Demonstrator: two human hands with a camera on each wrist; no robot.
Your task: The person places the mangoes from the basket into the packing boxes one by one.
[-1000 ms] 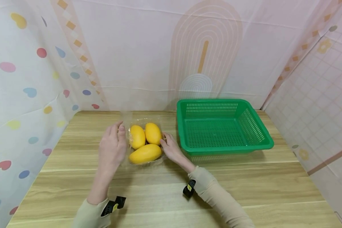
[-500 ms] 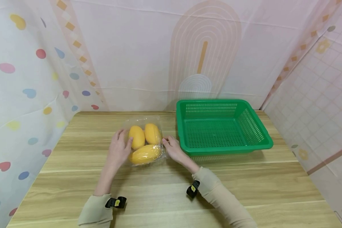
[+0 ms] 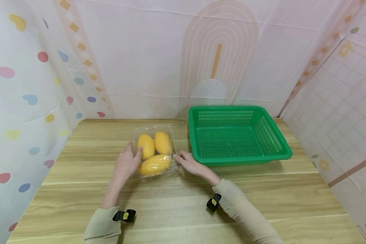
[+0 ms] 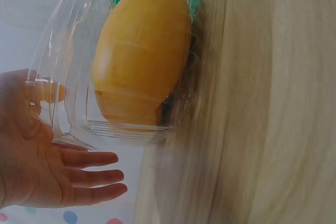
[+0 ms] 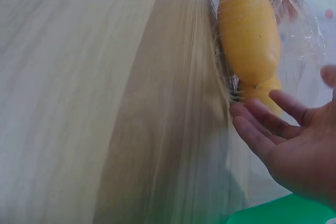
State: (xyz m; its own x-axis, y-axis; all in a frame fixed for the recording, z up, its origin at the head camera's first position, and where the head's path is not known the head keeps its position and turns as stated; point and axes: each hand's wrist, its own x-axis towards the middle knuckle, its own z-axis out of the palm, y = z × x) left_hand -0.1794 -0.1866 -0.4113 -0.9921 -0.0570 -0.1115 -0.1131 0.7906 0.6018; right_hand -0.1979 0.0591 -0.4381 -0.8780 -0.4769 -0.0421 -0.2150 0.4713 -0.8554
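Three yellow mangoes lie inside a clear plastic clamshell box [image 3: 150, 128] on the table; one mango [image 3: 156, 165] is at the near side, the other two behind it. The box's lid [image 4: 58, 61] lies over the fruit. My left hand [image 3: 127, 162] is at the box's left side, its thumb on the lid and several fingers [image 4: 94, 177] straight in the left wrist view. At the box's right edge my right hand [image 3: 190, 163] touches the plastic with its fingertips. The right wrist view shows those fingers [image 5: 268, 121] slightly bent, not wrapped round the box.
A green plastic basket [image 3: 239, 158] with slotted walls stands to the right, close to my right hand. Wood-grain table [image 3: 167, 210] extends in front of the box. Patterned cloth [image 3: 140, 67] hangs behind and along both sides.
The raised lid at the left has come down over the mangoes. My left hand has moved right onto the box, and my right hand has slid slightly toward me along its right edge.
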